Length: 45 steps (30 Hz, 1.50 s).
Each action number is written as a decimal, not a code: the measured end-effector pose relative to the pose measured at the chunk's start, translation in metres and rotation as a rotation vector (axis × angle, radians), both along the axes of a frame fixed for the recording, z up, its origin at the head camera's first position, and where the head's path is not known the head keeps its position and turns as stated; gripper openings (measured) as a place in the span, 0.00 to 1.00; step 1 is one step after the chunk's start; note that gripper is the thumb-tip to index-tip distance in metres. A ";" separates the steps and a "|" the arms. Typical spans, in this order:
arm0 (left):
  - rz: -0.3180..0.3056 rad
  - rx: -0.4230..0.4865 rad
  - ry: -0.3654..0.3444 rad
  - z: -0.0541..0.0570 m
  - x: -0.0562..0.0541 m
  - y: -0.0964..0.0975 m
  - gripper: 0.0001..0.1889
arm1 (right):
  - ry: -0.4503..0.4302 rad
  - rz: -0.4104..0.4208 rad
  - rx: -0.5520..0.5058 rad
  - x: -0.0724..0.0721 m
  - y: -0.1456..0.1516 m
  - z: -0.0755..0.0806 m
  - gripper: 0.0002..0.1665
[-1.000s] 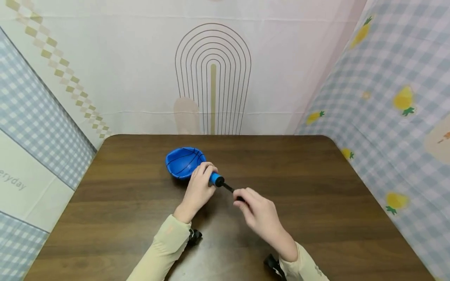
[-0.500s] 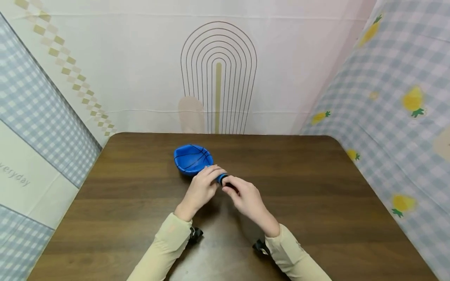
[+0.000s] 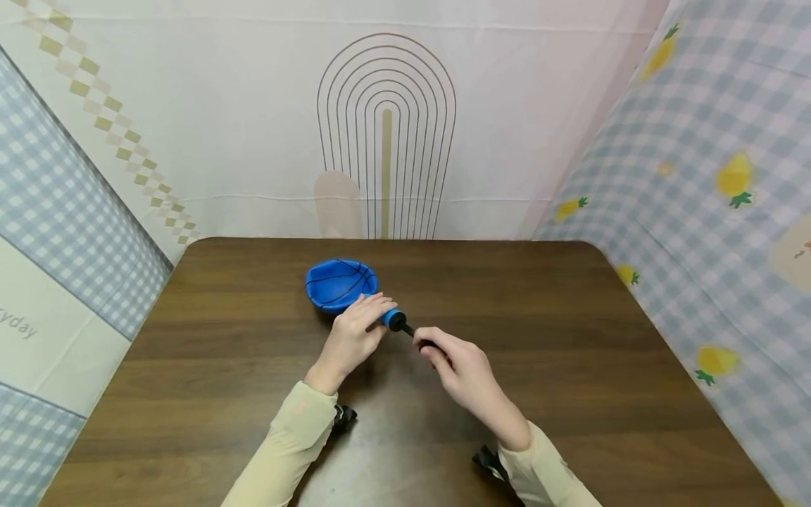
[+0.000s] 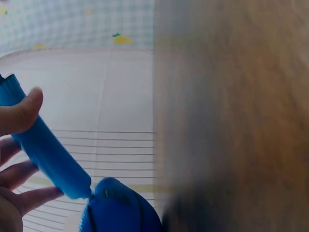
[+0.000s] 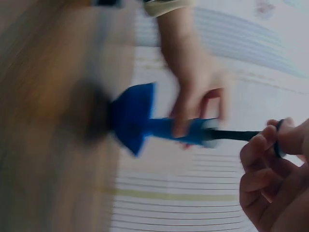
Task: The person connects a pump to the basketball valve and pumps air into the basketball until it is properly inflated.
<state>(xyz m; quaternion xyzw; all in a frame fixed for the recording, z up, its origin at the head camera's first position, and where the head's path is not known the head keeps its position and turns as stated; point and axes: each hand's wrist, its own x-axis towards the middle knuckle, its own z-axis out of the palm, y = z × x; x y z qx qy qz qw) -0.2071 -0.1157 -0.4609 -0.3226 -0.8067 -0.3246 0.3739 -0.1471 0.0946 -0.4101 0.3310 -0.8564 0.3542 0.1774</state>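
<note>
A deflated blue basketball [image 3: 338, 285] with black lines, its top sunk in like a bowl, sits toward the back of the table. My left hand [image 3: 353, 336] grips the blue barrel of a hand pump [image 4: 53, 152], thumb on one side and fingers on the other. The barrel's far end meets the ball [image 4: 120, 208] in the left wrist view. From the barrel's near end a black rod [image 5: 236, 135] sticks partly out. My right hand [image 3: 462, 370] holds the black handle at the rod's end, fingers curled round it.
The brown wooden table [image 3: 570, 352] reaches back to a white patterned cloth [image 3: 253, 127]. Checked cloth [image 3: 684, 183] with yellow fruit prints hangs at the right. A black wrist strap [image 3: 345, 417] shows at the left sleeve, another at the right.
Half a second ago my right hand had pushed the handle up against the barrel. Now it has drawn back right, exposing the rod again. My left hand keeps its grip on the barrel.
</note>
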 end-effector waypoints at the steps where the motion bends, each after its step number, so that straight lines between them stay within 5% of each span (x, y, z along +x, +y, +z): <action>1: 0.005 -0.003 0.012 -0.001 0.000 0.001 0.19 | -0.001 -0.002 -0.004 -0.005 -0.004 -0.004 0.09; 7: -0.015 -0.012 -0.001 -0.004 -0.002 0.001 0.16 | -0.061 0.028 -0.029 -0.024 -0.018 -0.013 0.07; 13: -0.058 0.002 -0.044 -0.005 -0.004 0.001 0.16 | -0.018 -0.012 -0.037 0.014 0.003 0.010 0.09; 16: -0.052 0.008 -0.050 -0.004 -0.002 0.007 0.16 | 0.011 -0.014 -0.048 0.021 0.012 0.012 0.10; 25: -0.044 0.027 -0.067 0.002 0.004 0.034 0.15 | -0.107 0.039 -0.117 -0.023 0.005 -0.011 0.08; 34: -0.072 0.080 -0.197 0.000 0.002 0.021 0.16 | 0.027 0.137 -0.052 0.016 0.022 0.013 0.13; 41: -0.019 0.066 -0.100 0.002 0.005 0.019 0.18 | -0.064 0.128 -0.115 -0.025 -0.006 -0.022 0.09; 45: -0.008 0.053 -0.138 0.004 0.007 0.013 0.17 | -0.086 0.103 -0.133 -0.025 -0.016 -0.020 0.06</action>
